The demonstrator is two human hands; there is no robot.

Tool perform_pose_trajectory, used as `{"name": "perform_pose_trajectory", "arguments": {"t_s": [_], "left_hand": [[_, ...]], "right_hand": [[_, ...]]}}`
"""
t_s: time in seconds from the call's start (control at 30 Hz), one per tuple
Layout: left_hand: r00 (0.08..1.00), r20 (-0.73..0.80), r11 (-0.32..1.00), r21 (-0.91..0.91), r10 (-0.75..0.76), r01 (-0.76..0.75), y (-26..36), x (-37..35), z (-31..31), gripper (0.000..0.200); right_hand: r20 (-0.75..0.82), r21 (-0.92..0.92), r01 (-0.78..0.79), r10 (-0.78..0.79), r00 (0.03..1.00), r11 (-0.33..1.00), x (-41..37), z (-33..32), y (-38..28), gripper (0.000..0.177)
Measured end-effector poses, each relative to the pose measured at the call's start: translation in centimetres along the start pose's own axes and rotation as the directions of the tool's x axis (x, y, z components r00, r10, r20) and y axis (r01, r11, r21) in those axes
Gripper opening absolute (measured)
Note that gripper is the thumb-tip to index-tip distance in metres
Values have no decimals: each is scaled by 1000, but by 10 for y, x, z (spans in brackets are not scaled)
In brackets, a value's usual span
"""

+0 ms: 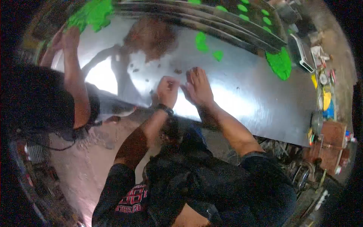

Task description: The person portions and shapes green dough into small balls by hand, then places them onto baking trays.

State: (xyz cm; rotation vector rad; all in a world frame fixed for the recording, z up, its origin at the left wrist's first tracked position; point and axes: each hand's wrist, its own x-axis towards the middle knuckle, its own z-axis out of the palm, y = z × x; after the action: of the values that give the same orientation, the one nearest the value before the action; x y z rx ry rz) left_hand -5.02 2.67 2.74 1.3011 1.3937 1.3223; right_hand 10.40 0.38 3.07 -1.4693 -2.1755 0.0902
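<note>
Over the shiny grey metal sheet (264, 98), my left hand (167, 90) has its fingers curled together; whatever they may hold is too small or hidden to name. Just to its right, my right hand (200, 86) lies low against the sheet with its fingers stretched out. A gap separates the two hands. Small dark bits (178, 71) are scattered on the surface beside and beyond them. Bright green patches (201, 41) show farther back on the sheet, with a larger green patch (279, 63) at the right.
At the left, another person's arm (75, 75) reaches over the sheet toward a big green patch (90, 17). Long dark bars (219, 26) run along the back. A white-edged device (301, 53), yellow and blue items (328, 106) and a brown box (332, 142) stand at the right.
</note>
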Motion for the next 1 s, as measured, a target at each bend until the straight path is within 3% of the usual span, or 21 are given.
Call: {"name": "perform_pose_trajectory", "arguments": {"t_s": [0.03,0.07,0.13,0.17,0.23,0.27,0.3,0.4,0.5,0.53,0.57,0.6,0.67,0.7,0.73,0.77,0.8,0.87,0.9,0.93,1.0], "left_hand": [[998,-12,997,31,69,-69,2,12,9,9],[992,32,987,99,121,-123,12,27,18,10],[977,107,951,232,184,-205,26,48,40,14],[961,93,882,381,261,-276,24,57,57,23],[930,299,832,442,215,-335,35,79,90,26],[897,400,803,463,188,-375,43,91,110,28],[855,509,653,614,102,-443,37,108,131,32],[794,546,480,639,267,-601,20,125,177,39],[777,572,503,606,264,-617,-7,117,199,40],[770,576,491,605,275,-627,-13,115,199,40],[777,587,608,539,226,-584,-11,113,194,30],[779,602,685,494,174,-535,-8,110,189,26],[774,629,823,399,74,-404,1,101,176,20],[807,585,906,290,86,-307,4,96,171,18],[833,547,876,439,-87,-197,10,91,166,20],[879,459,970,243,-133,20,10,83,162,19],[907,379,979,-3,-186,202,7,76,158,19],[867,382,895,-177,-321,409,35,84,136,22],[836,399,825,-266,-377,499,48,85,122,24],[863,360,797,-365,-356,481,55,85,111,24],[911,281,727,-550,-303,412,70,89,92,25]], "right_hand": [[-15,-1,58,-58,998,998,7,4,15,42],[-9,126,-86,88,996,988,3,-2,21,43],[162,246,-209,172,972,947,-18,-33,29,48],[380,621,-533,373,846,575,-34,-28,35,47],[694,543,-670,179,698,506,-36,-42,63,43],[801,271,-372,6,599,888,-7,-89,58,40],[721,461,-304,-152,676,834,-10,-86,76,35],[837,507,-499,-263,480,703,61,-143,109,41],[575,611,-156,-299,762,776,164,-194,168,41],[432,503,9,-260,864,864,201,-205,189,40],[374,526,-86,-139,917,846,230,-202,207,39],[306,365,-13,-107,946,931,262,-212,217,33],[-6,265,73,-74,997,961,307,-197,230,20],[198,56,30,-40,979,998,331,-176,254,24],[376,-168,38,29,926,985,355,-157,283,28],[270,-132,-51,85,959,990,363,-131,313,30],[153,-96,-132,146,977,987,365,-115,325,32],[29,286,-383,391,920,878,361,-162,264,32],[-101,321,-237,282,954,917,357,-160,266,31],[-227,322,-85,164,960,943,353,-158,268,30],[-215,599,-29,196,957,800,303,-163,205,39]]}}
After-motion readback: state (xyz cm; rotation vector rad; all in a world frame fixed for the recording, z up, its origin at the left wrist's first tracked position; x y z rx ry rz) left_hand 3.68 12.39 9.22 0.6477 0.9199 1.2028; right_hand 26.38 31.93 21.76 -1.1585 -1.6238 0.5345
